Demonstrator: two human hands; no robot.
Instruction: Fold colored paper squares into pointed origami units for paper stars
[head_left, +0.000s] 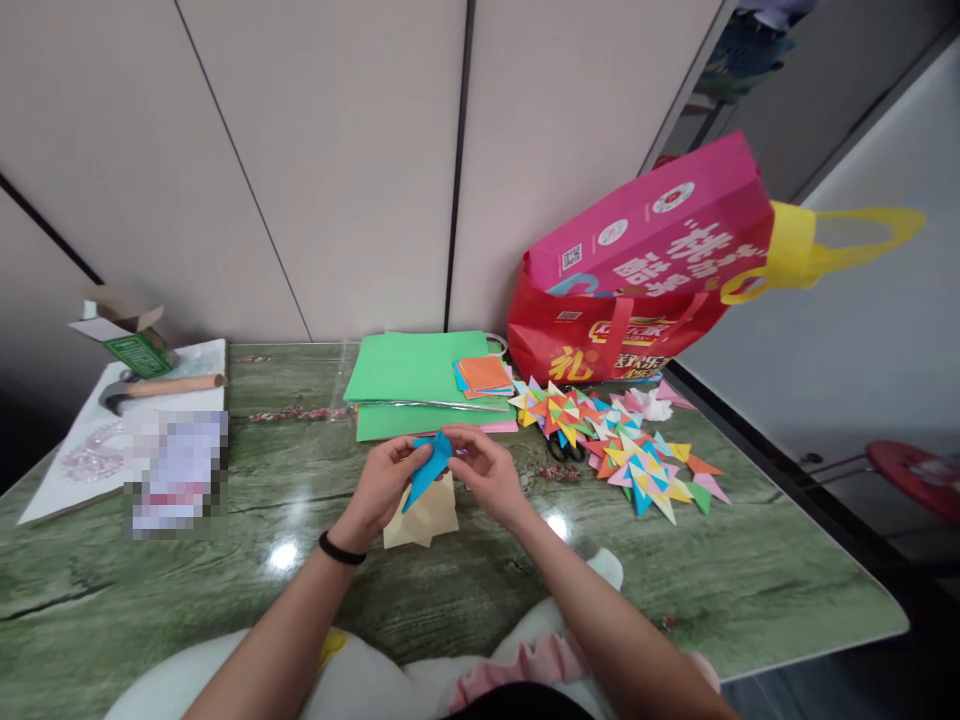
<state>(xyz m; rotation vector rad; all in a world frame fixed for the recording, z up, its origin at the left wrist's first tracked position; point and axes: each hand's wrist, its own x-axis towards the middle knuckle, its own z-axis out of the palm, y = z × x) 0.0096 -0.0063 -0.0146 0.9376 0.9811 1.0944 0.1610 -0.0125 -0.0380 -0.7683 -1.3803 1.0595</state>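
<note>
A big yellow 礼 stood out on the red bag [577,345] at the back of the desk [750,580], and white Chinese characters with a QR code marked the pink package [652,220] on top of it (tilted, and mostly too distorted to read). Both forearms reached forward from the near edge and angled inward, the left wrist wearing a black band [341,550]. Between them the folded blue paper [429,472] was held up above some beige paper [431,522], in front of the green sheets [420,365]. The left hand [384,482] pinched it between thumb and curled fingers; the right hand [491,475], half closed, had its fingertips at the paper's upper right edge.
</note>
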